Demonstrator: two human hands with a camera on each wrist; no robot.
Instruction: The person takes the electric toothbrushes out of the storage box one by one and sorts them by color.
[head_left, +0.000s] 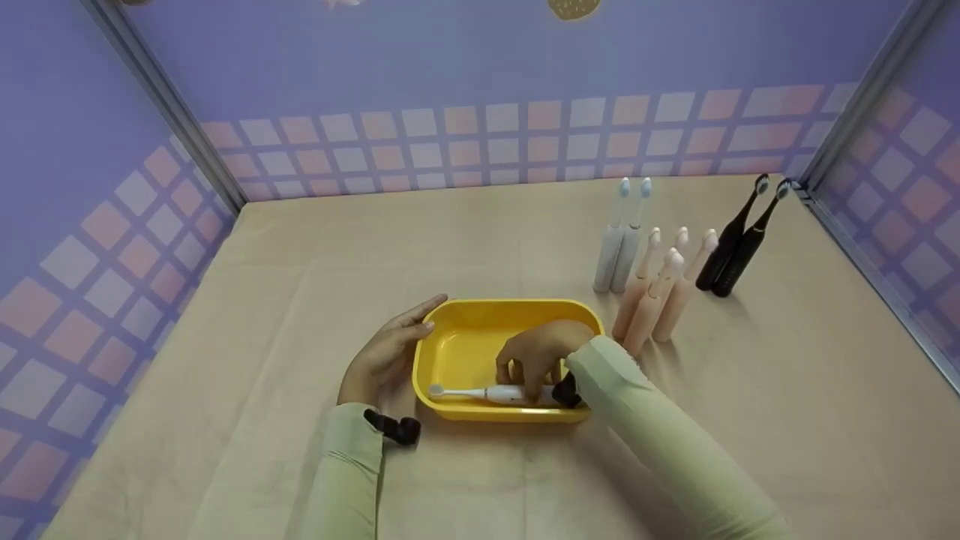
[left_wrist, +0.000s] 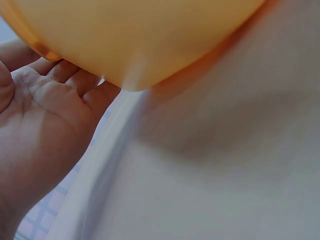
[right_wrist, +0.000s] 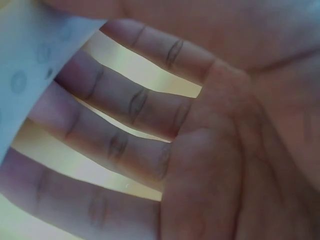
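Note:
A yellow plastic tub [head_left: 480, 302] stands on the table in front of me. My left hand [head_left: 390, 349] holds it at the left side, thumb at the rim and fingers along the outer wall, as the left wrist view also shows. Inside the tub my right hand [head_left: 544, 349] grips a white electric toothbrush [head_left: 506, 394] by its handle, fingers bent down over it. The brush lies lengthwise along the near wall, head to the left. In the right wrist view the fingertips meet the white handle [right_wrist: 30, 65], which bears faint oval marks.
Right of the tub stand several pink electric toothbrushes [head_left: 645, 319], upright and close together. Two pale grey ones [head_left: 609, 259] stand behind them, and two black ones [head_left: 739, 259] farther right. Patterned walls [head_left: 480, 67] close off the back and sides of the table.

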